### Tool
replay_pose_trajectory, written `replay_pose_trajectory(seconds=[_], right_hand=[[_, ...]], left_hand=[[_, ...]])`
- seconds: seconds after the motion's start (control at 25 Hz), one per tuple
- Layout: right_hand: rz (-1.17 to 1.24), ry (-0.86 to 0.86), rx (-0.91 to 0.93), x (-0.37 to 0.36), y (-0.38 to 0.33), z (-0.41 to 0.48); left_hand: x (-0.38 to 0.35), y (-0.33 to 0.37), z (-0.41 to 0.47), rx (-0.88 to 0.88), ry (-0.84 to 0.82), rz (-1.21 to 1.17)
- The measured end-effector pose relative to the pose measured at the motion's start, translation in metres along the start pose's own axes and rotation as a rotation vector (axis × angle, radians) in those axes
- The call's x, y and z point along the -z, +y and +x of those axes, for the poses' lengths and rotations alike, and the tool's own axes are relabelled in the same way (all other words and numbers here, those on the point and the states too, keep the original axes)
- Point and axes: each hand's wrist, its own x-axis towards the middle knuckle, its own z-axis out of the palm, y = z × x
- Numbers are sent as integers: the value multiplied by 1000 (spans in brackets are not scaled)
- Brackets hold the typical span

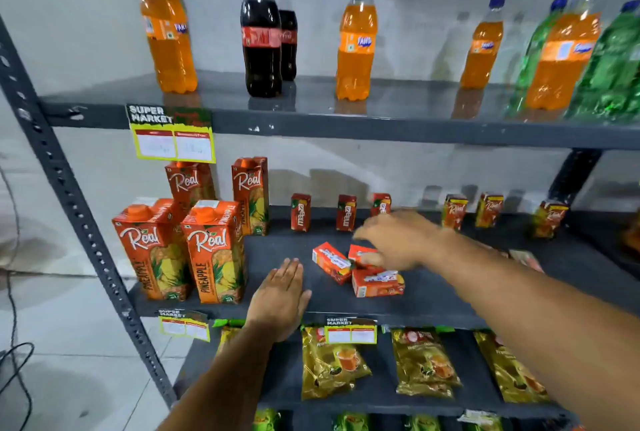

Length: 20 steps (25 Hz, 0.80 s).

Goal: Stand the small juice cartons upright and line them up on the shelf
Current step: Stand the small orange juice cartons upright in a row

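Observation:
On the dark middle shelf (277,247) three small red juice cartons lie flat near the front: one tilted carton (330,261), one under my fingers (362,252), one nearest me (377,283). My right hand (398,240) reaches over them, thumb and fingers touching the middle lying carton. My left hand (282,292) rests flat, palm down, on the shelf's front edge, holding nothing. Three small red cartons stand upright at the back: (300,212), (345,212), (381,204). More small cartons (454,211) stand further right.
Tall pineapple juice cartons (213,250) stand at the shelf's left. Soda bottles (261,29) line the upper shelf. Gold tea packets (330,361) lie on the lower shelf. A grey slotted upright (69,195) frames the left side. Price tags (172,140) hang from shelf edges.

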Motion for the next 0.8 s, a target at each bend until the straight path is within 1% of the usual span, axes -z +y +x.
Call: replay_pose_trajectory(seconds=[0.08,0.12,0.16,0.2,0.24,0.32,0.44,0.56,0.64,0.72,0.8], right_hand=[[76,-14,-178,-29,-8,34],[98,-58,-254,-50,-13,47],[154,-131,-347,-66,-22,54],[190,-168,-407,-86,-24,63],[217,-162,-468,-100,-25,67],[255,-76,-583,-124,-26,72],[294,6,-686,-141,-34,81],[323,121,-689,-141,-34,82],[398,201,-639,-129,-25,87],[447,220,-488,-110,-9,98],[382,177,-251,-89,1,109]], left_hand=[[-15,-16,16,121,-109,-120],[-21,-24,23,148,-153,-115],[-24,-28,29,142,-168,-101],[-31,-32,32,121,-166,-100],[-34,-33,31,98,-157,-95],[-39,-35,30,67,-134,-75],[-41,-37,31,63,-130,-33],[-37,-35,29,59,-142,-5],[-36,-34,28,70,-128,-22],[-36,-35,29,67,-125,-30],[-36,-34,28,75,-112,-24]])
